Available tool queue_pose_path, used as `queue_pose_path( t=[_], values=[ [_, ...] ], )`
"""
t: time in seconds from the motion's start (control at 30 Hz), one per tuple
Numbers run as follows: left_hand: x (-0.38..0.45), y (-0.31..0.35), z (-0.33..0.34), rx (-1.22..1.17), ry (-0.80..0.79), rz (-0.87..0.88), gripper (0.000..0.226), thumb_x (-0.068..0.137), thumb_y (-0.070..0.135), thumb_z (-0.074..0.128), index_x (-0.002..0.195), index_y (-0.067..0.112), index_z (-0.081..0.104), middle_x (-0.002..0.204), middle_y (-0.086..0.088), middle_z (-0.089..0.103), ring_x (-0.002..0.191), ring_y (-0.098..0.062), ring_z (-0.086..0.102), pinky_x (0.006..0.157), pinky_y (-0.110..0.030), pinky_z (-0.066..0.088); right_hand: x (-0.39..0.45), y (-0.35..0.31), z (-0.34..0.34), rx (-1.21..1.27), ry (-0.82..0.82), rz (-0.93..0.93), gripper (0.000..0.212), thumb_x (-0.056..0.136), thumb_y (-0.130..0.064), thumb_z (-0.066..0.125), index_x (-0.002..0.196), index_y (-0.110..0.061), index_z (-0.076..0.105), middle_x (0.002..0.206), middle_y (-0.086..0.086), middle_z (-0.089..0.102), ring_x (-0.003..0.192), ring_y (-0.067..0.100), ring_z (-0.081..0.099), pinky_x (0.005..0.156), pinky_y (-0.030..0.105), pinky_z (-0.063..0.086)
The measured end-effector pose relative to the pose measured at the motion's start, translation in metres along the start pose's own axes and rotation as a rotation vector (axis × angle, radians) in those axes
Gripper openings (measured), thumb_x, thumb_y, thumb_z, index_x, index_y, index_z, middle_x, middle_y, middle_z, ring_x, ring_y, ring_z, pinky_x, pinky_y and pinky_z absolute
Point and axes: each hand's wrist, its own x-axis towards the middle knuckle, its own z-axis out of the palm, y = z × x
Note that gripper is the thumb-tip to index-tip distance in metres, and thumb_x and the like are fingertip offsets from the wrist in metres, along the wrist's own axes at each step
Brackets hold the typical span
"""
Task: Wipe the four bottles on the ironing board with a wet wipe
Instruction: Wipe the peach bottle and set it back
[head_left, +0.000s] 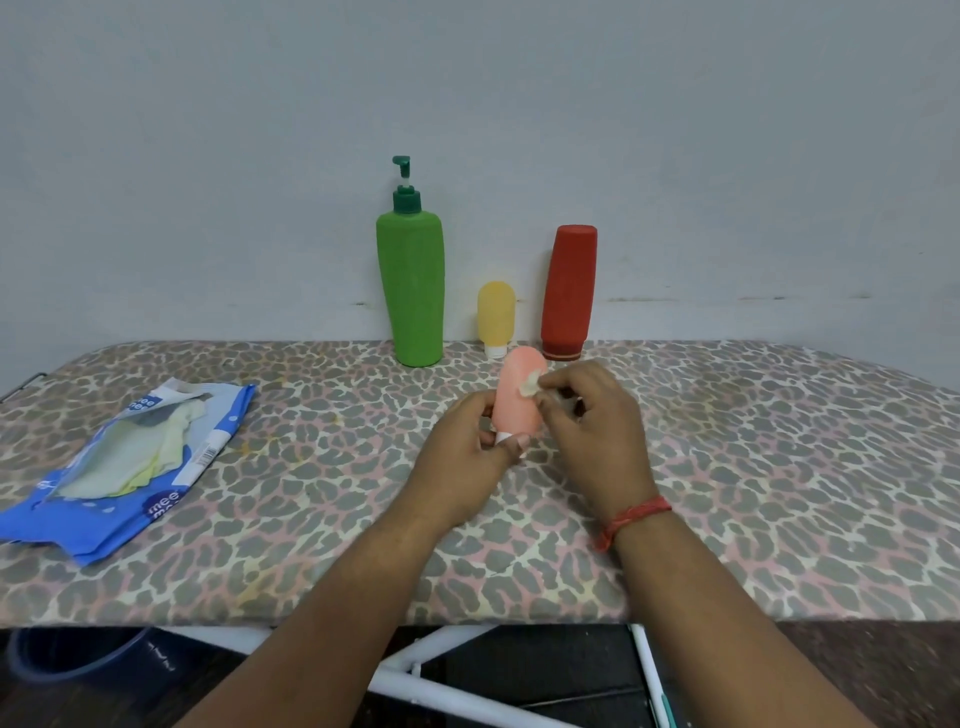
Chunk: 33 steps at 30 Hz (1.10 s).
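Observation:
My left hand (465, 452) grips a small pink bottle (514, 400) near its white cap and holds it upright above the ironing board (311, 519). My right hand (592, 431) pinches a small crumpled wet wipe (530, 385) against the upper right side of the pink bottle. At the back edge by the wall stand three bottles: a tall green pump bottle (411, 280), a small yellow bottle (496, 317) on its white cap, and a red bottle (569, 293) on its cap.
An open blue wet wipe pack (124, 467) lies on the left part of the leopard-print board. The white board frame (441, 670) and a dark bucket (72, 654) show below the front edge. A plain wall is right behind the bottles.

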Motion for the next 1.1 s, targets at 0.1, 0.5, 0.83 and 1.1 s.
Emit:
queue_pose_path(
  t=[0.1, 0.5, 0.83, 1.1],
  values=[
    [0.002, -0.001, -0.003, -0.092, 0.058, -0.044, 0.039, 0.093, 0.027, 0.072, 0.129, 0.032, 0.056, 0.101, 0.007, 0.066, 0.084, -0.002, 0.064, 0.067, -0.017, 0.044, -0.008, -0.001, 0.001, 0.003, -0.192, -0.020, 0.018, 0.083, -0.012, 0.072, 0.084, -0.029, 0.066, 0.086, -0.015, 0.061, 0.083, -0.001, 0.057, 0.072, 0.012, 0.043],
    [0.001, 0.000, -0.004, -0.093, 0.038, -0.065, 0.043, 0.095, 0.026, 0.070, 0.134, 0.031, 0.054, 0.101, 0.007, 0.066, 0.085, 0.000, 0.067, 0.069, -0.016, 0.046, -0.008, -0.003, -0.004, 0.078, -0.194, 0.094, 0.020, 0.083, -0.010, 0.072, 0.081, -0.029, 0.065, 0.085, -0.017, 0.061, 0.082, -0.002, 0.056, 0.070, 0.006, 0.040],
    [-0.004, 0.002, 0.009, 0.324, -0.048, 0.209, 0.048, 0.089, 0.032, 0.074, 0.132, 0.023, 0.055, 0.111, 0.015, 0.051, 0.088, -0.004, 0.059, 0.076, -0.023, 0.049, 0.002, -0.008, -0.005, -0.068, 0.201, 0.004, 0.012, 0.088, -0.006, 0.067, 0.097, -0.012, 0.071, 0.100, -0.005, 0.060, 0.092, 0.004, 0.054, 0.085, 0.016, 0.044],
    [-0.002, 0.000, 0.008, 0.295, 0.047, 0.196, 0.027, 0.090, 0.030, 0.066, 0.115, 0.029, 0.058, 0.107, 0.015, 0.055, 0.090, -0.007, 0.060, 0.076, -0.031, 0.052, -0.005, -0.009, 0.001, -0.081, -0.067, -0.071, 0.014, 0.087, -0.008, 0.067, 0.097, -0.015, 0.074, 0.096, -0.009, 0.054, 0.087, 0.005, 0.053, 0.080, 0.015, 0.044]
  ],
)
